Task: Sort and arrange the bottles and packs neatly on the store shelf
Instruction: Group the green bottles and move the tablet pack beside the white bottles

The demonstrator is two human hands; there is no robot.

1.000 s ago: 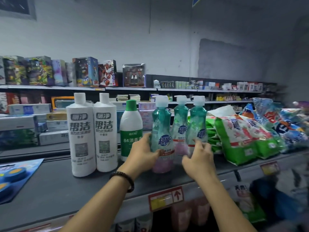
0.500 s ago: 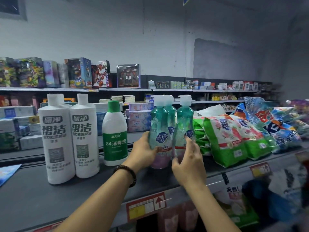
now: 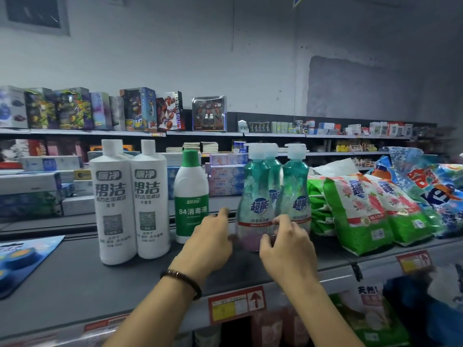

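Note:
Three teal bottles with white pump caps stand close together on the grey shelf (image 3: 75,274): a front one (image 3: 255,196), one behind it (image 3: 274,169) and one to the right (image 3: 297,191). My left hand (image 3: 210,239) lies against the left side of the front bottle with its fingers stretched out. My right hand (image 3: 288,244) curls its fingers round the lower part of the teal bottles, thumb on the front one. Left of them stand a green and white disinfectant bottle (image 3: 191,196) and two tall white bottles (image 3: 114,204) (image 3: 150,196).
Green detergent packs (image 3: 355,209) lean just right of the teal bottles, with blue packs (image 3: 438,191) further right. A flat blue pack (image 3: 22,259) lies at the shelf's left end. A price tag (image 3: 236,304) hangs on the front edge. Behind run shelves of boxed goods.
The teal bottles have been drawn closer together. My left hand has loosened from gripping the front bottle to lying beside it. My right hand has shifted lower and left.

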